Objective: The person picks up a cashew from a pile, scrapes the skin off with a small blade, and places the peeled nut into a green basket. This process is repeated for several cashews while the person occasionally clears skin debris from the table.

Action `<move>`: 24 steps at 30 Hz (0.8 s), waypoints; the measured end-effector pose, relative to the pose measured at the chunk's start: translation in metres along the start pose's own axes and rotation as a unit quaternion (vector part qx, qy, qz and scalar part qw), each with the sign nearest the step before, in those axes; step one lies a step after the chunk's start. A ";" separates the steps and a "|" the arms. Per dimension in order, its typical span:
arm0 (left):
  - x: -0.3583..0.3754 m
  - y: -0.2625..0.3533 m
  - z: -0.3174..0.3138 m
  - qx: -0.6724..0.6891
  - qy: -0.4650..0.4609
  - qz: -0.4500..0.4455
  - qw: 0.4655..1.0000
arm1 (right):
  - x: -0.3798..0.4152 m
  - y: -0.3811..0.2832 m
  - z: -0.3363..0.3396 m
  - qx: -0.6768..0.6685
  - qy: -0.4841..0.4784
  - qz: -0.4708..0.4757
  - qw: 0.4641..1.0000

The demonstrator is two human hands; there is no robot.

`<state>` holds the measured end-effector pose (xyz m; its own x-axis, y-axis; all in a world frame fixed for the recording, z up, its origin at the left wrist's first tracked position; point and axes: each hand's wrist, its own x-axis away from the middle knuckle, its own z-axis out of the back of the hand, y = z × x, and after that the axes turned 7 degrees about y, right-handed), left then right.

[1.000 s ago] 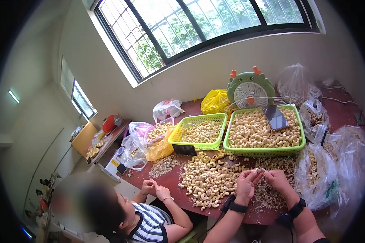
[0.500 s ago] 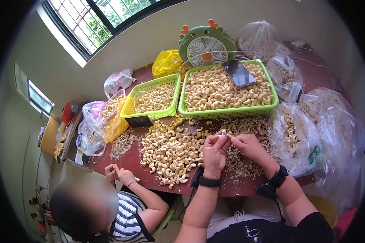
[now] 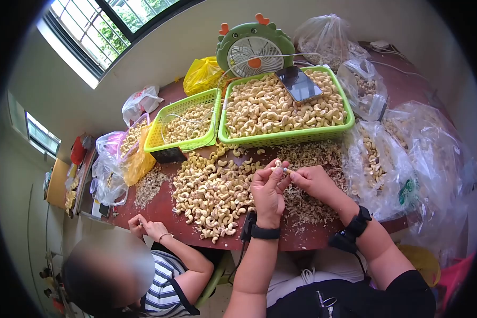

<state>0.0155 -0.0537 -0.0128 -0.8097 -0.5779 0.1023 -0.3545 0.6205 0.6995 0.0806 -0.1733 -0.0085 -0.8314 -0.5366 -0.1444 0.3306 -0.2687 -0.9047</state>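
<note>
My left hand (image 3: 268,197) pinches a cashew (image 3: 279,164) between thumb and fingertips, palm turned up. Against that nut, my right hand (image 3: 314,182) holds a small knife-like tool (image 3: 287,170); its short tip meets the cashew and most of its handle is hidden by my fingers. Both hands are close together above the table's front part. Left of them spreads a loose pile of cashews (image 3: 209,191). Below and behind my right hand lies a heap of brown skin flakes (image 3: 308,208).
Behind stand a large green basket (image 3: 291,139) of cashews with a phone (image 3: 298,84) on it, a smaller yellow-green basket (image 3: 183,144) and a green fan (image 3: 255,49). Clear plastic bags (image 3: 379,169) crowd the right. At left, another person's hands (image 3: 147,227) work near the table edge.
The whole view has shifted slightly, so the table things appear further left and higher. My hands keep the cashew and the tool together. The other person's hands remain close together.
</note>
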 end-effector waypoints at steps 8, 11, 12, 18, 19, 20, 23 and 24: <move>0.001 -0.001 0.002 -0.001 -0.014 0.001 1.000 | 0.000 0.004 0.000 -0.014 0.002 -0.004 1.000; 0.000 -0.001 0.002 0.002 -0.007 0.007 1.000 | 0.000 0.002 0.001 -0.012 -0.003 -0.012 1.000; 0.000 -0.001 0.002 0.011 -0.011 0.010 1.000 | 0.000 0.004 0.000 -0.012 -0.004 -0.013 1.000; 0.000 -0.004 0.003 0.045 -0.025 0.012 0.999 | -0.004 0.010 -0.001 -0.064 0.004 -0.020 0.998; 0.001 -0.004 0.003 0.046 -0.015 0.014 0.999 | -0.004 0.012 -0.001 -0.046 0.000 -0.020 0.999; 0.002 -0.003 0.001 0.048 -0.015 0.011 0.999 | -0.005 0.012 0.000 -0.028 -0.004 -0.018 0.999; 0.010 0.004 -0.011 -0.061 0.040 -0.110 0.991 | -0.006 0.010 0.004 -0.021 0.010 -0.051 0.998; 0.017 0.009 -0.017 -0.115 0.024 -0.199 0.973 | -0.005 0.007 0.005 -0.037 0.016 -0.077 0.996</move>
<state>0.0070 -0.0668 0.0077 -0.6046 -0.7757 -0.1809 -0.5180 0.2104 0.8291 0.0890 -0.1764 -0.0124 -0.8839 -0.4675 -0.0135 0.1655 -0.2858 -0.9439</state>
